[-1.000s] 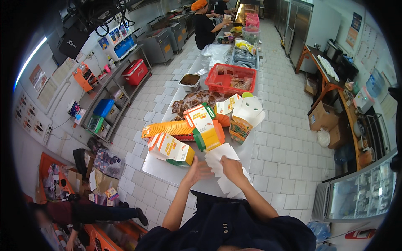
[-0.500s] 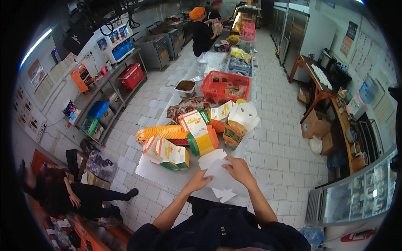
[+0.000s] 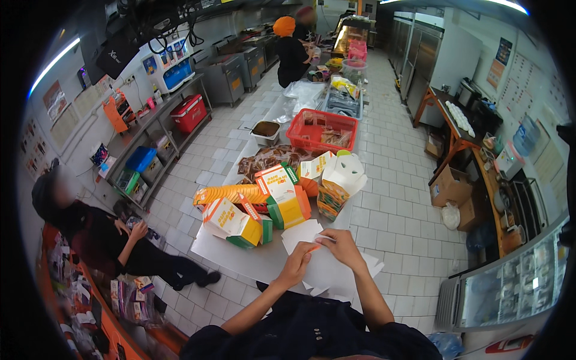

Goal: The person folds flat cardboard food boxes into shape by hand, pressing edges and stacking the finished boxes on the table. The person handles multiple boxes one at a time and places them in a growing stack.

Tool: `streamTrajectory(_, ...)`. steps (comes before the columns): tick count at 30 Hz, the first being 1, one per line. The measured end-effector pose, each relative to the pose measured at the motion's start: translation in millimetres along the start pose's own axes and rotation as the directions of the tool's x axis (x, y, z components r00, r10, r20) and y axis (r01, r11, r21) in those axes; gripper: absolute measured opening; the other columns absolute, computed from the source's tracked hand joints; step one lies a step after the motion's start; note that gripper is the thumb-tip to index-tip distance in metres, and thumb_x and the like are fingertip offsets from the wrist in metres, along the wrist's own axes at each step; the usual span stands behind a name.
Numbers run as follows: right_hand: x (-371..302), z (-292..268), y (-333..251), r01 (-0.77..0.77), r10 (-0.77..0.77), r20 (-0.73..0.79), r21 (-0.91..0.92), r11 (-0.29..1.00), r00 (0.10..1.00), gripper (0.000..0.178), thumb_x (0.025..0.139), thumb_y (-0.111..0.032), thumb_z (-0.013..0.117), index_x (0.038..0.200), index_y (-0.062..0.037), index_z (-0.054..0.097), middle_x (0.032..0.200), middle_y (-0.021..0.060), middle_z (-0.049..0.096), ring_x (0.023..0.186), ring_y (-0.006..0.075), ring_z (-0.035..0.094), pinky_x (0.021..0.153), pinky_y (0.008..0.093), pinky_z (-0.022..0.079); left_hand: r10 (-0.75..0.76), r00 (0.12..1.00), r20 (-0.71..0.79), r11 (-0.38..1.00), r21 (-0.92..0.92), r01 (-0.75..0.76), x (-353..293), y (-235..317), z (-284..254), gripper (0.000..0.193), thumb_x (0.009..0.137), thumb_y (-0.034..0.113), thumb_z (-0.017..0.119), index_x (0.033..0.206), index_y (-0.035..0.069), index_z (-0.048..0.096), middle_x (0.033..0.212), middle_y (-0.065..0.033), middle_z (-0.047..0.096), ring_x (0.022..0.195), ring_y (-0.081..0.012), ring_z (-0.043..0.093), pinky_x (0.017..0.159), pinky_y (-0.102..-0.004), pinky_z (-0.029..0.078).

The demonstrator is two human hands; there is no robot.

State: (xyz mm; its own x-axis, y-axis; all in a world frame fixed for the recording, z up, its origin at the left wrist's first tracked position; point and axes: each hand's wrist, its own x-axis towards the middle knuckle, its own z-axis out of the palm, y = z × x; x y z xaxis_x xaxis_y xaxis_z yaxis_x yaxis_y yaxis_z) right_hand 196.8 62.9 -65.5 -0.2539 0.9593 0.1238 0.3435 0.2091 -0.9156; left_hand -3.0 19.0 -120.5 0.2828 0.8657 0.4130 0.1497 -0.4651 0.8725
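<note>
A flat white cardboard carton blank (image 3: 327, 271) lies at the near end of the metal table, its flaps reaching toward my body. My left hand (image 3: 295, 264) pinches its edge, where a bit of orange print shows. My right hand (image 3: 342, 249) has its fingers closed on the same edge, close to the left one. Beyond them stand folded printed cartons in white, yellow, orange and green: one carton (image 3: 231, 223) at the left, another carton (image 3: 285, 198) in the middle. An open carton (image 3: 336, 192) with a white inside stands at the right.
Behind the cartons lie a row of stacked orange pieces (image 3: 231, 195) and brown bagged items (image 3: 276, 157). Farther back are a metal container (image 3: 265, 132) of brown sauce and a red basket (image 3: 324, 129). A co-worker (image 3: 114, 234) stands at the left; others work at the far end.
My hands have come closer together on the carton blank, which now spreads wider toward me. The left-hand carton sits differently, with a flap raised. The co-worker at left has turned and straightened up.
</note>
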Motion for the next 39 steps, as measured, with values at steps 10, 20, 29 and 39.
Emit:
streamTrajectory(10, -7.9, -5.7, -5.4, 0.014, -0.018, 0.027, 0.161, 0.987, 0.999, 0.013, 0.098, -0.012, 0.075, 0.103, -0.0007, 0.074, 0.106, 0.0078, 0.071, 0.097, 0.0172, 0.07, 0.084, 0.0326, 0.058, -0.063, 0.996, -0.064, 0.972, -0.23, 0.047, 19.8, 1.1, -8.1, 0.016, 0.101, 0.006, 0.071, 0.112, 0.002, 0.061, 0.123, -0.0128, 0.067, 0.115, -0.0241, 0.068, 0.098, -0.0365, 0.054)
streamTrajectory(20, -15.2, -23.3, -44.8, 0.249, -0.241, 0.083, -0.094, 0.964, 0.967, 0.023, 0.095, -0.015, 0.078, 0.116, -0.0033, 0.076, 0.106, 0.0138, 0.074, 0.094, 0.0308, 0.073, 0.087, 0.0363, 0.057, -0.191, 0.969, -0.159, 0.952, -0.272, 0.143, 37.3, 32.1, -14.8, 0.021, 0.092, 0.004, 0.08, 0.11, 0.003, 0.069, 0.12, -0.012, 0.071, 0.111, -0.0209, 0.07, 0.092, -0.0332, 0.057)
streamTrajectory(29, -13.8, -16.7, -74.1, 0.261, -0.42, -0.373, -0.406, 0.876, 0.827, 0.022, 0.088, -0.006, 0.073, 0.109, -0.0084, 0.07, 0.106, 0.0109, 0.069, 0.092, 0.0327, 0.07, 0.074, 0.0416, 0.058, -0.043, 0.999, -0.009, 0.954, 0.298, 0.044, 69.2, 70.6, -57.2, 0.016, 0.093, 0.007, 0.08, 0.107, 0.002, 0.073, 0.113, -0.0116, 0.072, 0.099, -0.0184, 0.07, 0.086, -0.031, 0.056)
streamTrajectory(39, -13.9, 3.5, -60.1, 0.165, -0.318, -0.154, -0.606, 0.778, 0.936, 0.027, 0.088, -0.003, 0.068, 0.113, -0.0126, 0.07, 0.117, 0.0068, 0.067, 0.103, 0.0269, 0.067, 0.079, 0.0368, 0.06, -0.184, 0.983, -0.017, 0.982, -0.037, 0.183, 77.8, 52.1, -61.4, 0.016, 0.104, 0.014, 0.07, 0.101, -0.002, 0.069, 0.088, 0.0006, 0.063, 0.08, -0.0062, 0.054, 0.074, -0.0238, 0.045)
